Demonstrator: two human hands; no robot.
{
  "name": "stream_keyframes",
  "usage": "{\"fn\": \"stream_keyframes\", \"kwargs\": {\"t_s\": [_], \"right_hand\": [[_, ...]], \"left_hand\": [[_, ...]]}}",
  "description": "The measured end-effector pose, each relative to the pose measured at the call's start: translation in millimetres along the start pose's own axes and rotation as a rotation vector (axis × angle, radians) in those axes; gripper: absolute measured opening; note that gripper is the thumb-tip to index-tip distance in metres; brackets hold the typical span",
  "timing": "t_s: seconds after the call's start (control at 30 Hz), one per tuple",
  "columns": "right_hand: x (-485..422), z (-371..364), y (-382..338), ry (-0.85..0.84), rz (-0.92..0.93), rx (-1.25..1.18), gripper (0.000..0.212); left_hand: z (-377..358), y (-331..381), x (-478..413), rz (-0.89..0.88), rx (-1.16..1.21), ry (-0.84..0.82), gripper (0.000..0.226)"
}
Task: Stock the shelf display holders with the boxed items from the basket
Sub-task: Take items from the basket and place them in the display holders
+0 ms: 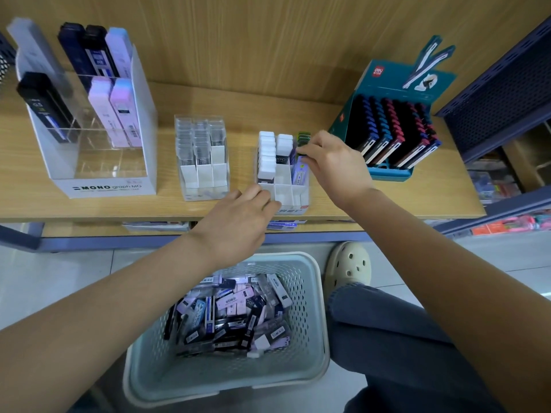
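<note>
A pale green basket (pixel 316 317) on the floor holds several small boxed items (pixel 229 311) in black, white and lilac. On the wooden shelf (pixel 89 204) stands a white display holder (pixel 286 186) with three rows: white-capped boxes at left and middle, green-topped ones at right. My left hand (pixel 238 222) grips the holder's front left corner. My right hand (pixel 331 162) pinches a lilac box (pixel 299 172) in the right row, its top hidden by my fingers.
A clear holder (pixel 202 156) with grey boxes stands left of it, and a MONO graph display (pixel 89 114) further left. A teal pen display (pixel 396 126) sits to the right, beside a blue mesh rack (pixel 501 93). My knee and cream clog (pixel 348 266) flank the basket.
</note>
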State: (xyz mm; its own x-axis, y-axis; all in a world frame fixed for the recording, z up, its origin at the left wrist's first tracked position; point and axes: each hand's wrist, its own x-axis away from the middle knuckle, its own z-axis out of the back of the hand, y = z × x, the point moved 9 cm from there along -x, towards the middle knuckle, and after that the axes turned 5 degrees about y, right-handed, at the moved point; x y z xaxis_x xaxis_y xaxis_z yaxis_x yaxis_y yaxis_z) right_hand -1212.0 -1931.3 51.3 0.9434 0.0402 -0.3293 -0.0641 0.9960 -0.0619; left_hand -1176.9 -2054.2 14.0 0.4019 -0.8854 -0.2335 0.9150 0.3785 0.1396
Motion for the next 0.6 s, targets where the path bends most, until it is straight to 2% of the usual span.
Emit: {"fn": "stream_keyframes", "kwargs": {"t_s": [0.3, 0.4, 0.5, 0.6], "right_hand": [[1.6, -3.2, 0.2, -0.021, -0.073, 0.060, 0.022], [8.6, -0.5, -9.1, -0.025, -0.066, 0.114, 0.026], [29.9, 16.0, -33.0, 0.093, -0.009, 0.050, 0.024], [67.8, 2.9, -65.4, 0.035, 0.100, -0.058, 0.021]], "left_hand": [[-9.0, -2.8, 3.2, 0.046, 0.016, -0.107, 0.052], [4.4, -1.1, 11.2, 0.026, -0.020, -0.032, 0.051], [13.6, -2.2, 37.3, 0.060, -0.052, 0.047, 0.040], [4.4, -3.1, 78.2, 0.132, -0.012, 0.032, 0.032]]}}
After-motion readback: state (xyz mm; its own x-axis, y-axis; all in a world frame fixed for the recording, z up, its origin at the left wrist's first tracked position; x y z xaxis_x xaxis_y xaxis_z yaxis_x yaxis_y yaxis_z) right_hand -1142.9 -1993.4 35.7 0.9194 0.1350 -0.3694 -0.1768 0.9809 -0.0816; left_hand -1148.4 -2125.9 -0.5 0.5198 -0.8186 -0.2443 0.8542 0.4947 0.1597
